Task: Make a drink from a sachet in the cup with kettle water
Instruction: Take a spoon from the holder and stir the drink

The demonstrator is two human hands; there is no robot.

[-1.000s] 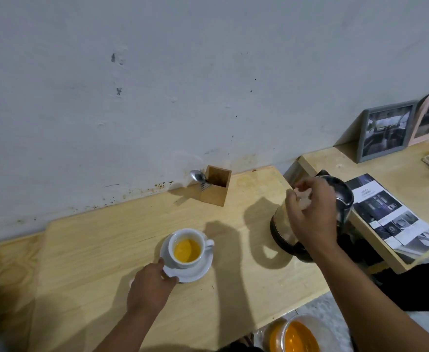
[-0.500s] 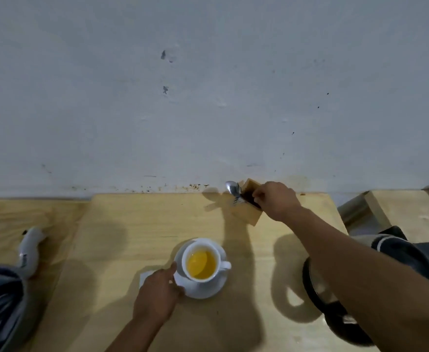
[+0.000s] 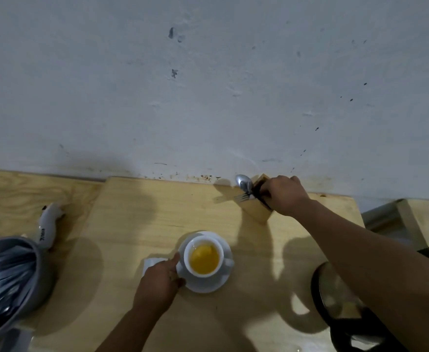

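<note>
At the near right edge the dark kettle (image 3: 340, 308) stands on the wooden bench (image 3: 132, 224), partly hidden under the right forearm. Nearer the middle, the left hand (image 3: 158, 283) rests at the saucer (image 3: 205, 283), its grip loose, thumb touching the rim beside a white sachet (image 3: 152, 262). The white cup (image 3: 204, 257) on the saucer holds orange liquid. Farther back by the wall, the right hand (image 3: 284, 195) is clenched over the tilted wooden holder (image 3: 256, 212), beside a spoon (image 3: 243, 182) and a fork; what its grip holds is hidden.

right hand (image 3: 283, 195) moved from kettle (image 3: 340, 303) to holder (image 3: 257, 209)
</note>
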